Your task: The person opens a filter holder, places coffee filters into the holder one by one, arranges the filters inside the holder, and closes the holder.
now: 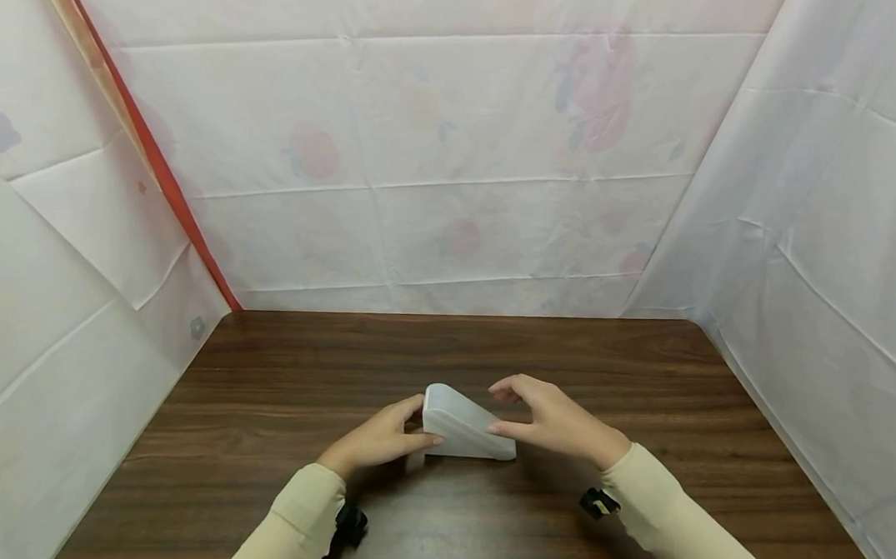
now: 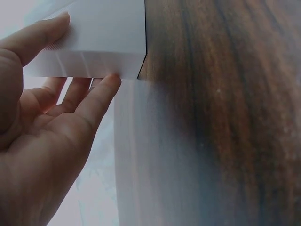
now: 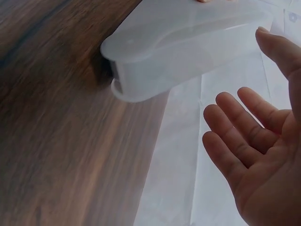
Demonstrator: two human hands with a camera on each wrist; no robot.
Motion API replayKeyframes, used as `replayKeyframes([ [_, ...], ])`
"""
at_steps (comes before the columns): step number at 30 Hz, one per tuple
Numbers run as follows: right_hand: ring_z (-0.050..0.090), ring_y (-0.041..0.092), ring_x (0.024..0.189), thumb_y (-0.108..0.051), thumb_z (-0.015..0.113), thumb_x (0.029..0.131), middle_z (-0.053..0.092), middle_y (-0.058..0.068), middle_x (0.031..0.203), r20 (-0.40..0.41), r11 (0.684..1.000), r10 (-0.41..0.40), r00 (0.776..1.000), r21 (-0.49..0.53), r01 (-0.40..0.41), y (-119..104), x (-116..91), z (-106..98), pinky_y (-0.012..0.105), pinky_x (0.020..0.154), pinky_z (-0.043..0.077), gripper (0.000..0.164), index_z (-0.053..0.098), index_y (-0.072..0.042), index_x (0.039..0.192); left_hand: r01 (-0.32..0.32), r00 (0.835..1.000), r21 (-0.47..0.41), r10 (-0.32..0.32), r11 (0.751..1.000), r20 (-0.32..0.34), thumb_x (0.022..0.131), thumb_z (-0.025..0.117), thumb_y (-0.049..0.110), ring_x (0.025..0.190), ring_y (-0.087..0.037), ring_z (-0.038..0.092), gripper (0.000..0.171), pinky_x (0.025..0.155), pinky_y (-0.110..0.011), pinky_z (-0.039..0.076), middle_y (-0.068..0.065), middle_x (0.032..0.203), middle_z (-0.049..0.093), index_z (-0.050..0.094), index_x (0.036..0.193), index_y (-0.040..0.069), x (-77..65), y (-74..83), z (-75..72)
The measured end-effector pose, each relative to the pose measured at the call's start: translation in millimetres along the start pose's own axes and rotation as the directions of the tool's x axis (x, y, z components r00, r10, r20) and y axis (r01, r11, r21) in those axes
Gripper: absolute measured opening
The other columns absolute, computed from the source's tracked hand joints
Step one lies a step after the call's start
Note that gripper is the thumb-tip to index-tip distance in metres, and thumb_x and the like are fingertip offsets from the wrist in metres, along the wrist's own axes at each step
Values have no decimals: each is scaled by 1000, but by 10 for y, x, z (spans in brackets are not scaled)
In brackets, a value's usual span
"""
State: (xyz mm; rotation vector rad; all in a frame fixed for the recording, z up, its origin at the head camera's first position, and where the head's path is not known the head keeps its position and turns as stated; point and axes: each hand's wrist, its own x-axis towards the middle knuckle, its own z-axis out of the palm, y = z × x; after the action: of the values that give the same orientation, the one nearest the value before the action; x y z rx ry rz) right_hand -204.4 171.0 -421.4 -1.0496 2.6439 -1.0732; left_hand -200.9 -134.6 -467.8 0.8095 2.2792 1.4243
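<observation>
A white wedge-shaped plastic case (image 1: 465,429) stands on the wooden table, tall at its left end and sloping down to the right. My left hand (image 1: 380,437) holds that tall end, with the thumb on the near face and the fingers behind; the left wrist view shows the case (image 2: 106,35) between thumb and fingers. At the low end, my right hand (image 1: 555,421) hovers with thumb and fingers spread. In the right wrist view the case (image 3: 174,61) has a rounded end with a dark slot, and the right hand (image 3: 268,165) grips nothing.
Dark wood grain covers the table (image 1: 272,387). Pale printed sheeting (image 1: 442,146) hangs behind it and along both sides, with a red strip (image 1: 161,163) at the back left corner. A black wrist device (image 1: 349,521) sits by the left cuff, another (image 1: 599,502) by the right.
</observation>
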Motion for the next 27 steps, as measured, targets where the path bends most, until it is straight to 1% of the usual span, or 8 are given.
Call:
replayKeyframes([
  [2,57,17,116,-49,72,91,62,3,125,0,1000,23,1000,16,-23,30,-31,-2,47,95,50,57,56,-15,134,-1,1000,8,1,1000,-2,98,69,27,113,-17,61,41,89,-31,52,3,123,63,53,133,14,-1,-1,-1],
  [6,57,18,117,-52,71,90,61,-5,125,-5,997,59,998,45,-58,83,-80,-3,50,95,49,58,57,-17,134,3,1000,15,-3,1000,-6,97,70,27,114,-17,60,39,91,-32,51,4,122,63,54,131,15,-8,-6,-6],
  [12,58,21,116,-54,70,90,61,-8,125,-15,997,63,998,51,-63,141,-126,-9,50,95,49,57,57,-19,133,2,1000,26,-2,1000,-14,97,70,28,114,-16,60,38,92,-33,51,6,122,63,55,130,16,-15,-3,-7],
  [15,58,23,116,-52,70,91,61,-7,125,-21,996,67,998,62,-66,154,-136,-10,50,94,49,55,57,-19,133,10,1000,33,-9,999,-19,97,70,29,114,-15,60,38,93,-32,50,6,122,63,55,130,17,-21,-5,-11],
  [20,59,26,115,-50,71,92,63,3,125,-28,996,65,997,62,-63,182,-150,-10,51,94,49,54,57,-17,132,20,1000,42,-19,999,-24,97,70,29,113,-14,60,37,94,-32,50,6,121,63,56,130,18,-29,-19,-13],
  [22,59,26,115,-49,71,92,63,7,126,-28,996,65,997,58,-63,190,-151,-7,51,95,48,54,57,-16,132,22,999,36,-21,999,-26,97,70,30,114,-15,60,38,94,-32,50,6,122,62,56,130,18,-41,-20,-16],
  [27,59,27,115,-51,69,92,63,9,126,-27,996,74,997,46,-73,215,-167,5,51,95,48,55,58,-14,132,17,999,8,-17,1000,-29,97,70,28,119,-19,58,37,96,-35,50,2,126,61,57,129,16,-67,-30,-37],
])
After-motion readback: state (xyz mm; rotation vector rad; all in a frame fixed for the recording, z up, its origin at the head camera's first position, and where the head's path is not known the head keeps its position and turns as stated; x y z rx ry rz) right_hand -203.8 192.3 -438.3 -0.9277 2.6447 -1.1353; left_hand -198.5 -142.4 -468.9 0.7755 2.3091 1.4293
